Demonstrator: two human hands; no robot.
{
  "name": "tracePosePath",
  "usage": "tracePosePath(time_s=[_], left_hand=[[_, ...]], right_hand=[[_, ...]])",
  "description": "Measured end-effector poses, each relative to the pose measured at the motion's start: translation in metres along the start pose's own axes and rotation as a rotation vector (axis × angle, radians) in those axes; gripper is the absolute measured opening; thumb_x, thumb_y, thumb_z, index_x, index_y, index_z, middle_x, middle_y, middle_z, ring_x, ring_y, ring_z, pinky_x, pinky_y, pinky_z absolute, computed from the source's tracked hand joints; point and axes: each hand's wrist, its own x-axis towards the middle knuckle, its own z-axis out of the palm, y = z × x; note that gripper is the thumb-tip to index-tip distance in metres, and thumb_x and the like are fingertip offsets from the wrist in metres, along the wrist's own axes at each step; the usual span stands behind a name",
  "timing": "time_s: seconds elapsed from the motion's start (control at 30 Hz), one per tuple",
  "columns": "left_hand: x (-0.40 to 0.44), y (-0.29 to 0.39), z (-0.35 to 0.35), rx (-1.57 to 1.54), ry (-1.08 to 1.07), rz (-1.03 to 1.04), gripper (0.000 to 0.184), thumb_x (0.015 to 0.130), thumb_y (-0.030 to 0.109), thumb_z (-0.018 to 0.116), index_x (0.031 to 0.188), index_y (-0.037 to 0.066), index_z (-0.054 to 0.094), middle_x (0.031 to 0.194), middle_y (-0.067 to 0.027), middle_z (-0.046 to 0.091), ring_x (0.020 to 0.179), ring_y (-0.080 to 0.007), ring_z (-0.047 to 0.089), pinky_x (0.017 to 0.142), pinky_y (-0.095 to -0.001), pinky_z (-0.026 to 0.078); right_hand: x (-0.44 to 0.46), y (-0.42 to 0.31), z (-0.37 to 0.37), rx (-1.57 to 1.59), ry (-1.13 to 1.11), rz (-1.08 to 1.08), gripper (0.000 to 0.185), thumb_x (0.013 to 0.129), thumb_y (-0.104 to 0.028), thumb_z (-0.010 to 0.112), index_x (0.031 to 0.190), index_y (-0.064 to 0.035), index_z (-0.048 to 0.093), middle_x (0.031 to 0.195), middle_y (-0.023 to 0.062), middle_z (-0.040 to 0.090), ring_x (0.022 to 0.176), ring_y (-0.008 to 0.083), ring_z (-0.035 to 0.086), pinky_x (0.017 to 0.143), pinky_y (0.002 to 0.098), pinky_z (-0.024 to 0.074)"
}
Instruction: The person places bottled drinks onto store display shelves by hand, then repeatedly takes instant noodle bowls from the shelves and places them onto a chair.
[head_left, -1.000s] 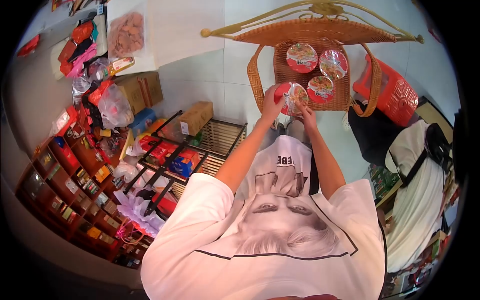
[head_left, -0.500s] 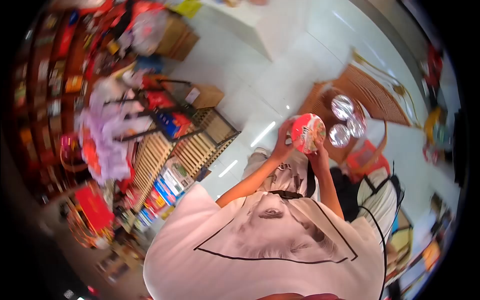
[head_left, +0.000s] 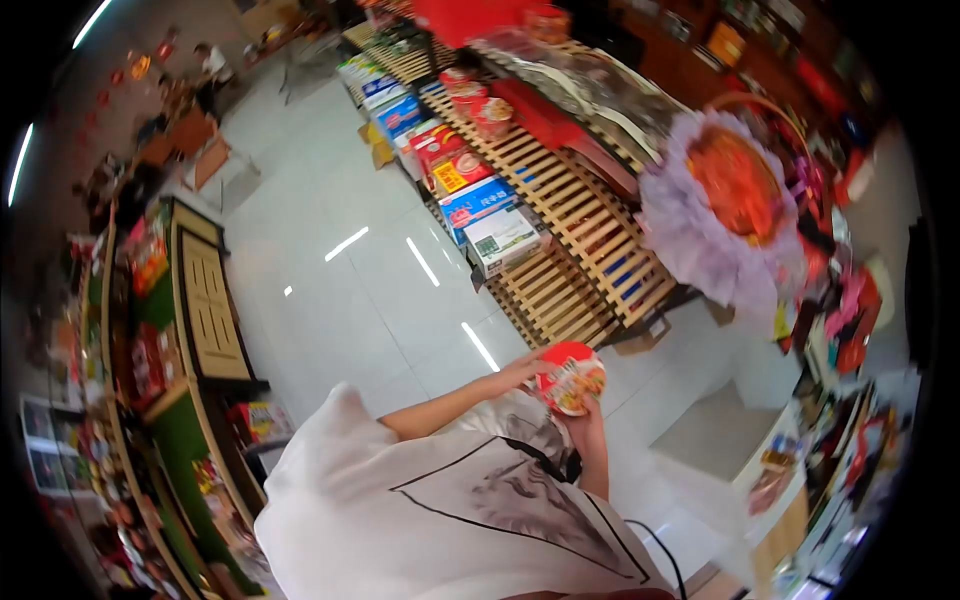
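A red instant noodle cup (head_left: 572,380) with a food picture on its lid is held between both my hands, in front of my waist. My left hand (head_left: 525,374) grips its left side, fingers curled onto the upper edge. From below and to the right, my right hand (head_left: 585,428) closes around its lower rim. Beyond the cup stands a slatted wooden shelf (head_left: 590,225). On its far part sit similar red cups (head_left: 494,117), well apart from my hands.
Boxed goods, among them a white and green box (head_left: 503,242), line the shelf's lower tier. A basket with purple ruffled wrapping (head_left: 715,200) stands on the right. A white cabinet (head_left: 715,440) is at the lower right, and a stocked shelf unit (head_left: 205,300) runs along the left.
My view has swung from a chair with round silver-topped items to the slatted shelf. The noodle cup has stayed in both hands, now lower in view and turned slightly.
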Motion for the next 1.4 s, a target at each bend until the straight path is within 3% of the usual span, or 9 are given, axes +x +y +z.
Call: tracePosePath(time_s=[0.13,0.23,0.4,0.67,0.8,1.0,1.07,1.2,1.4], left_hand=[[0.025,-0.048,-0.066,-0.354,0.469,0.076,0.067,0.082,0.054,0.049,0.134,0.018,0.028,0.128,-0.0055,0.041,0.114,-0.0227,0.042,0.081,-0.0417,0.044],[0.024,-0.035,-0.098,-0.344,0.453,-0.091,0.065,0.084,0.053,0.046,0.133,0.016,0.027,0.128,-0.0076,0.041,0.109,-0.0222,0.047,0.080,-0.0386,0.046],[0.055,-0.013,-0.128,-0.314,0.495,-0.011,0.062,0.084,0.046,0.052,0.130,0.009,0.030,0.115,-0.0098,0.050,0.079,-0.0164,0.058,0.070,-0.0283,0.048],[0.187,0.076,-0.195,-0.011,0.512,-0.079,0.053,0.085,0.042,0.054,0.119,0.004,0.041,0.096,-0.0076,0.053,0.075,-0.0189,0.062,0.065,-0.0275,0.051],[0.245,0.131,-0.248,0.024,0.462,0.106,0.058,0.085,0.040,0.054,0.127,0.005,0.032,0.113,-0.0140,0.051,0.087,-0.0233,0.062,0.069,-0.0320,0.051],[0.321,0.201,-0.331,-0.116,0.458,0.091,0.064,0.086,0.033,0.053,0.137,0.016,0.018,0.124,-0.0083,0.044,0.092,-0.0226,0.059,0.078,-0.0380,0.047],[0.334,0.198,-0.350,0.048,0.516,0.114,0.071,0.086,0.034,0.053,0.141,0.015,0.011,0.124,-0.0081,0.046,0.091,-0.0182,0.059,0.076,-0.0339,0.048],[0.338,0.188,-0.355,-0.054,0.386,0.057,0.074,0.087,0.034,0.051,0.142,0.013,0.006,0.126,-0.0062,0.046,0.092,-0.0180,0.060,0.077,-0.0328,0.047],[0.353,0.189,-0.360,-0.440,0.113,-0.101,0.066,0.085,0.053,0.049,0.130,0.008,0.034,0.125,-0.0116,0.047,0.102,-0.0253,0.057,0.084,-0.0354,0.046]], right_hand=[[0.130,0.018,0.029,-0.378,0.142,0.084,0.050,0.083,-0.025,0.054,0.121,-0.0030,0.031,0.114,0.0152,0.050,0.101,0.0286,0.055,0.076,0.0454,0.0526],[0.192,0.042,0.037,-0.520,0.237,0.070,0.060,0.077,-0.021,0.062,0.119,-0.0054,0.022,0.110,0.0191,0.047,0.088,0.0280,0.059,0.059,0.0417,0.0560],[0.244,0.041,0.039,-0.617,0.221,0.008,0.058,0.078,-0.022,0.062,0.121,-0.0051,0.027,0.110,0.0137,0.048,0.087,0.0244,0.059,0.064,0.0371,0.0545],[0.353,-0.042,0.070,-0.472,0.289,-0.084,0.054,0.083,-0.034,0.055,0.128,-0.0079,0.040,0.120,0.0106,0.047,0.102,0.0178,0.051,0.071,0.0303,0.0500],[0.440,-0.067,0.095,-0.491,0.301,-0.072,0.049,0.085,-0.036,0.054,0.121,-0.0037,0.047,0.108,0.0097,0.055,0.082,0.0150,0.059,0.059,0.0254,0.0516],[0.586,-0.080,0.114,-0.147,0.117,-0.144,0.044,0.089,-0.014,0.051,0.129,-0.0035,0.037,0.110,0.0098,0.055,0.092,0.0183,0.060,0.078,0.0280,0.0509],[0.583,-0.085,0.125,-0.229,0.151,-0.110,0.048,0.087,-0.004,0.049,0.132,-0.0044,0.033,0.125,0.0089,0.044,0.108,0.0182,0.050,0.084,0.0273,0.0475],[0.539,-0.065,0.079,-0.462,0.201,-0.075,0.049,0.088,-0.018,0.054,0.131,-0.0042,0.035,0.118,0.0091,0.051,0.103,0.0166,0.055,0.075,0.0278,0.0506],[0.328,0.031,0.010,-0.178,0.766,-0.004,0.052,0.088,-0.032,0.051,0.130,-0.0052,0.038,0.113,0.0158,0.057,0.099,0.0252,0.057,0.084,0.0383,0.0461]])
